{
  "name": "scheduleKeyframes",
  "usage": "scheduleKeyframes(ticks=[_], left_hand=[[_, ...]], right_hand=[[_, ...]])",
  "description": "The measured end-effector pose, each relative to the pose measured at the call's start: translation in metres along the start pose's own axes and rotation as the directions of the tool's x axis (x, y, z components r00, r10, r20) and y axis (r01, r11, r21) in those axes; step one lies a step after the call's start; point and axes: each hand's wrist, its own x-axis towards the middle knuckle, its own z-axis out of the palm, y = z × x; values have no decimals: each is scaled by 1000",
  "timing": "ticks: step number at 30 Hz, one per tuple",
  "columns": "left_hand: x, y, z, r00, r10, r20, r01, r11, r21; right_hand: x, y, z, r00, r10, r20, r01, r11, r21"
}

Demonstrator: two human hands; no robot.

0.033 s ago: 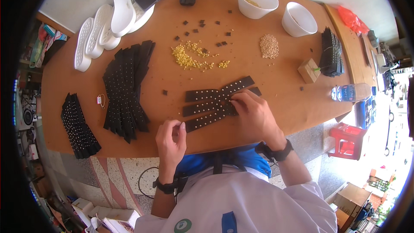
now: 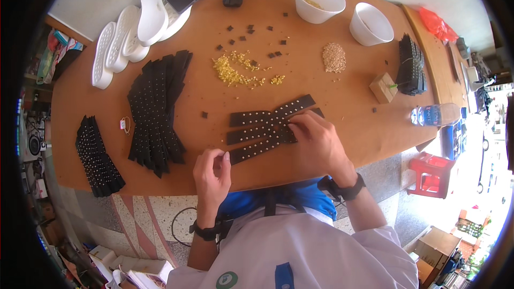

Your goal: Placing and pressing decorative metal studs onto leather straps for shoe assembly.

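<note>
- The brown bench [image 2: 305,83] is the largest thing here; it stands in front of the person and carries all the work.
- A big fan of black straps [image 2: 158,112] lies on its left part, with rows of pale dots.
- The studded black straps [image 2: 251,132] lie near the front edge, between the two hands, spread at the ends and close together in the middle.
- The right hand [image 2: 324,144] is over their right part. Its thumb and forefinger are bent, the tips very near each other, just at the straps; I cannot tell if they pinch something small.
- The left hand [image 2: 211,179] is beside the lower left strap end. Its fingers [image 2: 214,153] are curled, with the thumb almost at the forefinger; I cannot tell whether anything is held.
- A scattered pile of gold pieces [image 2: 227,69] lies farther back.
- A smaller pile of beige pieces [image 2: 334,57] lies to its right.
</note>
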Motion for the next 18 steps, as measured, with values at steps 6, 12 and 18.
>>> scheduleKeyframes(ticks=[6,12,18], left_hand=[[-1,2,2,997,-71,4,71,997,-23],[-2,0,1,994,-102,33,103,994,-45],[-4,-2,1,994,-110,20,111,994,-20]], right_hand=[[11,30,-55,958,182,-220,-207,973,-98],[42,100,-83,894,369,-254,-404,909,-100],[53,115,-75,938,284,-199,-313,941,-130]])
